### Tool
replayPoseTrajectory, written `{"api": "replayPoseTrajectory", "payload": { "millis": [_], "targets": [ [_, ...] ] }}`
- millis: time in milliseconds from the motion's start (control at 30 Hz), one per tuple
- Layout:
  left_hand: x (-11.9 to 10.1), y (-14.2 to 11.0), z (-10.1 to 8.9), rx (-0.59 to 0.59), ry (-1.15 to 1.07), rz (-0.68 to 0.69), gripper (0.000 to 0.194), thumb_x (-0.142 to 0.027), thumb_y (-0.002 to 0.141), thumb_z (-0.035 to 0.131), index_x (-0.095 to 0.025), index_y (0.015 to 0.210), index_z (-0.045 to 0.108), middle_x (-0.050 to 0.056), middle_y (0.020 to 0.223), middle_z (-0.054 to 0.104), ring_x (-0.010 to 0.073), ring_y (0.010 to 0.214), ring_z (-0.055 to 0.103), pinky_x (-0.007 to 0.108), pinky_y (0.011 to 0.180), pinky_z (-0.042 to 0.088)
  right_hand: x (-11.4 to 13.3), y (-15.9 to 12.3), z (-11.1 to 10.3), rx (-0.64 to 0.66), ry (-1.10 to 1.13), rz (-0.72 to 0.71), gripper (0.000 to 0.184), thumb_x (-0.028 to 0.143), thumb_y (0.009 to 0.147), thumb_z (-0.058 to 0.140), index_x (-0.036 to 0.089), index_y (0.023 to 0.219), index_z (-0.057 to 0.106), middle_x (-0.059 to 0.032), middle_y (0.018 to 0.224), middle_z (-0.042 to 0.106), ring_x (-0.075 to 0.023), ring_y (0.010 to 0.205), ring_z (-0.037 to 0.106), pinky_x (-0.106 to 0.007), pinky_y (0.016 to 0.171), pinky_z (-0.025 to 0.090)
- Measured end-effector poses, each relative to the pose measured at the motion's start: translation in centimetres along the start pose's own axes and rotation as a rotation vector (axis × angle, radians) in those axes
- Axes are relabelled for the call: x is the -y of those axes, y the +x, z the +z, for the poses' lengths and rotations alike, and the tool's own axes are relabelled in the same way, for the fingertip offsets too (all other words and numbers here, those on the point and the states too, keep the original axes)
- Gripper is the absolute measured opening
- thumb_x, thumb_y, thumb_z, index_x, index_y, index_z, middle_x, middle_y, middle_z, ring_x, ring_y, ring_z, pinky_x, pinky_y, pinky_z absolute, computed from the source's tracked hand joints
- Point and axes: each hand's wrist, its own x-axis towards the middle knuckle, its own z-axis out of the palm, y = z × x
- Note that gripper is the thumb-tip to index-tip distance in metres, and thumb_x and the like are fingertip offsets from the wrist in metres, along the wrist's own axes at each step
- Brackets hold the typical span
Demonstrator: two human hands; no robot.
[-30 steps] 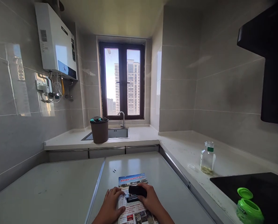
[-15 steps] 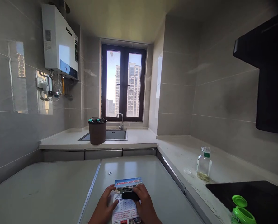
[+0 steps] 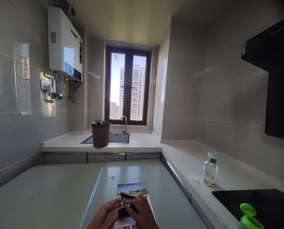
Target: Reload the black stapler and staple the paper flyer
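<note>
A black stapler (image 3: pixel 124 212) is held over a printed leaflet (image 3: pixel 132 187) with a blue top, its upper part swung up and a metal strip showing between the halves. My right hand (image 3: pixel 143 211) grips its right side, thumb and fingers closed around it. My left hand (image 3: pixel 106 213) closes on the left end, fingertips against the metal strip and the lower half. Part of the leaflet is hidden behind both hands. On the glass tabletop (image 3: pixel 177 203), beyond the leaflet, lies a small silvery metal piece (image 3: pixel 112 177), too small to name surely.
A brown bucket (image 3: pixel 100 136) stands at the sink (image 3: pixel 119 138) under the window. On the right counter are a glass jar (image 3: pixel 210 173), a clear lid (image 3: pixel 193 177) and a green container (image 3: pixel 250 222) with its cap flipped up, beside a black cooktop (image 3: pixel 258 198).
The stapler has gone from folded to opened up. My left hand has moved right from the leaflet's edge onto the stapler. The camera view has shifted slightly.
</note>
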Motion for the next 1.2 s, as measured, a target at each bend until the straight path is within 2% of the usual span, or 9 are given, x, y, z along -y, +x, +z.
{"api": "replayPoseTrajectory", "payload": {
  "millis": [167,267,367,500,667,867,933,1067,1200],
  "targets": [
    [0.6,0.3,-1.8,-0.025,-0.052,0.038,0.04,-0.025,0.087,0.079,-0.011,0.124,0.076,0.019,0.136,0.069,0.033,0.136,0.059,0.04,0.117,0.045,0.4,0.8,-0.4,-0.032,-0.014,0.003,0.024,0.018,0.105,0.048,0.022,0.107,0.072,-0.0047,0.095,0.071,-0.0181,0.086,0.063,-0.039,0.098,0.048],
    [0.7,0.0,-2.4,-0.053,-0.013,0.039,0.043,-0.027,0.085,0.081,-0.012,0.125,0.075,0.019,0.136,0.069,0.0339,0.138,0.059,0.042,0.12,0.042,0.5,0.9,-0.5,-0.032,-0.026,-0.017,0.024,0.016,0.105,0.048,0.022,0.105,0.072,-0.0041,0.091,0.072,-0.0173,0.083,0.063,-0.038,0.098,0.048],
    [0.6,-0.9,-2.1,-0.068,0.053,0.085,0.045,-0.026,0.081,0.083,-0.017,0.124,0.076,0.017,0.139,0.067,0.0366,0.143,0.053,0.045,0.124,0.038,0.6,0.7,-0.1,-0.056,-0.052,-0.033,0.028,0.016,0.106,0.045,0.022,0.102,0.072,-0.004,0.091,0.073,-0.0173,0.084,0.064,-0.037,0.099,0.047],
    [0.0,-1.8,-0.8,-0.069,0.114,0.151,0.054,-0.023,0.074,0.087,-0.022,0.126,0.075,0.015,0.145,0.064,0.0387,0.15,0.043,0.045,0.125,0.037,0.8,0.2,0.6,-0.108,-0.105,-0.002,0.035,0.018,0.108,0.039,0.023,0.105,0.073,-0.0053,0.093,0.074,-0.019,0.089,0.065,-0.039,0.1,0.046],
    [0.0,-0.6,-0.2,-0.087,0.101,0.074,0.053,-0.028,0.07,0.091,-0.022,0.121,0.077,0.016,0.136,0.069,0.0405,0.143,0.051,0.048,0.12,0.043,0.9,-0.1,0.7,-0.075,-0.09,-0.026,0.034,0.016,0.108,0.039,0.022,0.103,0.073,-0.0043,0.092,0.075,-0.0182,0.087,0.065,-0.039,0.098,0.047],
    [0.5,0.0,-1.5,-0.091,0.032,0.055,0.051,-0.034,0.078,0.089,-0.014,0.123,0.077,0.019,0.139,0.067,0.0369,0.141,0.054,0.044,0.122,0.04,1.2,-0.1,0.2,0.015,-0.075,-0.005,0.027,0.019,0.106,0.045,0.023,0.108,0.071,-0.0052,0.095,0.076,-0.019,0.089,0.066,-0.037,0.099,0.049],
    [0.5,-0.1,-1.7,-0.094,0.029,0.048,0.05,-0.034,0.08,0.088,-0.013,0.124,0.077,0.019,0.141,0.066,0.036,0.142,0.053,0.043,0.123,0.039,1.3,-0.4,0.4,0.004,-0.077,0.003,0.026,0.022,0.106,0.045,0.024,0.108,0.071,-0.0056,0.094,0.076,-0.0195,0.089,0.066,-0.038,0.099,0.049],
    [0.4,-0.2,-1.6,-0.098,0.048,0.041,0.049,-0.034,0.081,0.087,-0.014,0.124,0.077,0.019,0.14,0.066,0.0352,0.143,0.052,0.044,0.124,0.037,1.3,-1.0,1.4,-0.043,-0.086,0.015,0.029,0.022,0.107,0.043,0.023,0.105,0.072,-0.0059,0.096,0.075,-0.0199,0.09,0.065,-0.04,0.1,0.047],
    [0.0,-0.3,-0.7,-0.081,0.072,0.042,0.044,-0.029,0.083,0.085,-0.014,0.123,0.077,0.018,0.137,0.069,0.0344,0.143,0.053,0.042,0.123,0.037,1.0,-1.3,1.9,-0.057,-0.077,0.066,0.028,0.02,0.107,0.045,0.024,0.106,0.073,-0.0047,0.096,0.073,-0.0192,0.091,0.063,-0.041,0.103,0.043]
  ]
}}
